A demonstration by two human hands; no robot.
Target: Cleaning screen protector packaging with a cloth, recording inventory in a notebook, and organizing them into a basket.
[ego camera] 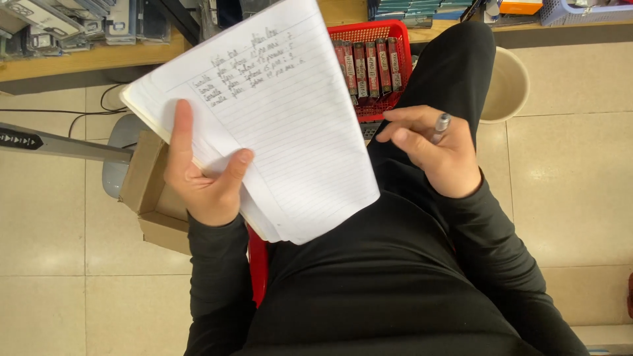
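The left hand (204, 175) props the open notebook (264, 112) up for reading; the right hand (432, 151) grips a pen (440, 125), resting on the thigh.

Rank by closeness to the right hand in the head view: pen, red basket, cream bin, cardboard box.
From the right hand:
1. Pen, held in its fingers.
2. Red basket, just ahead, slightly left.
3. Cream bin, ahead on the right.
4. Cardboard box, far left.

You're over a beige tiled floor (573, 191), evenly lit, with a black cable (99, 112) trailing across it at upper left. A wooden shelf (79, 62) runs along the top edge, and a cream round bin (508, 86) stands below it at right.
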